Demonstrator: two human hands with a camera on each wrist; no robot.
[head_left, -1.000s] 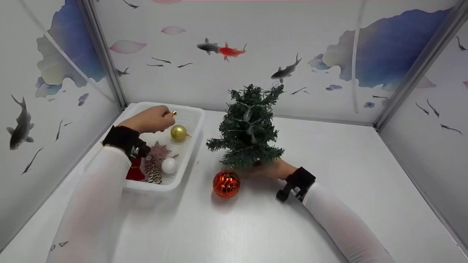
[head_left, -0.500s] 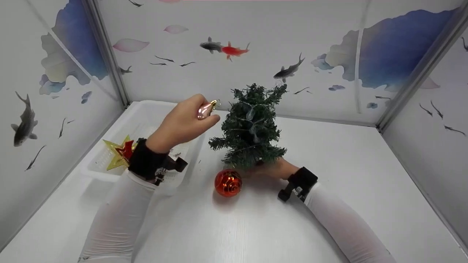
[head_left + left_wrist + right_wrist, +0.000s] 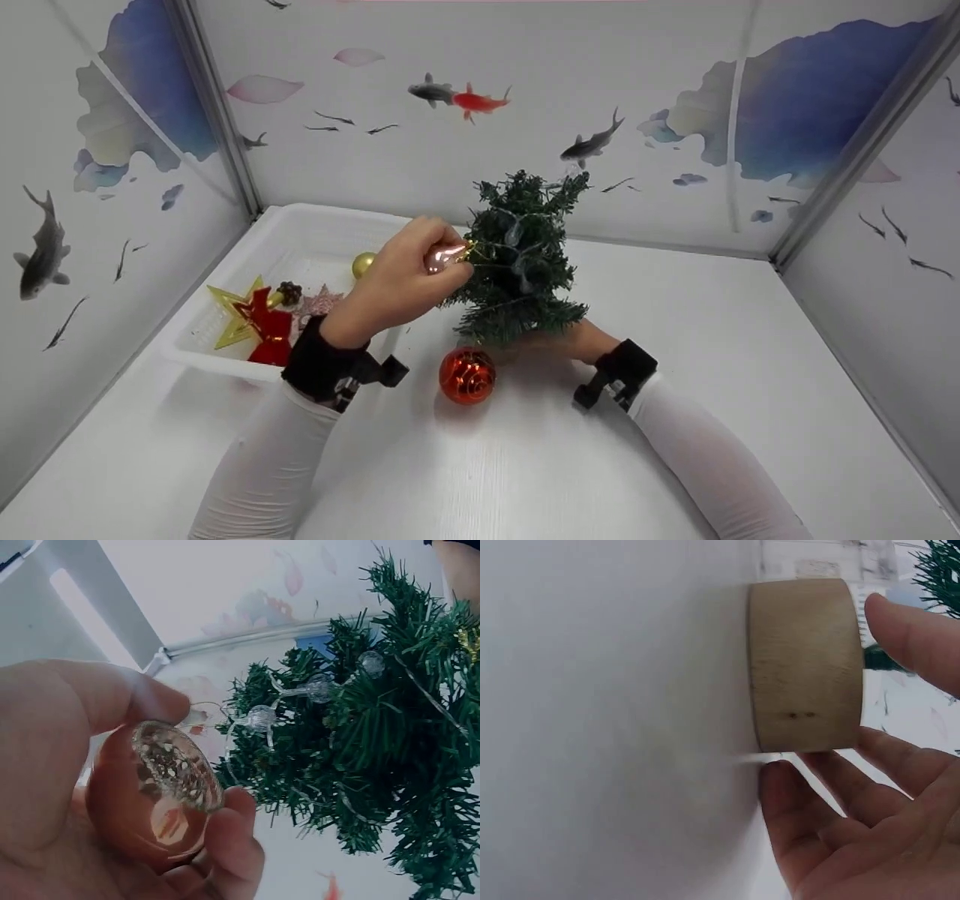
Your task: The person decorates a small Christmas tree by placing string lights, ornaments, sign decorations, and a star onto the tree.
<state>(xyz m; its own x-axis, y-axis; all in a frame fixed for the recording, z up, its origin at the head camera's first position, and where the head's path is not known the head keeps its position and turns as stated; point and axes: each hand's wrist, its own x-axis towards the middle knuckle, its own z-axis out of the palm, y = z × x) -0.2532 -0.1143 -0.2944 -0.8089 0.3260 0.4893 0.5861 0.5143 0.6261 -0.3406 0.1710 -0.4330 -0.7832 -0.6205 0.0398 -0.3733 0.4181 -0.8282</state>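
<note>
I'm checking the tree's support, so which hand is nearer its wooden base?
Right: the right hand is at the wooden base; the left hand is up beside the branches.

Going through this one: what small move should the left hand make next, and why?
Probably ease the pink ornament slightly toward the tree to try hanging it on a branch. The left hand holds it with its gold-coloured top facing the greenery, and the right hand is around the wooden base, which should help steady the tree.
</note>
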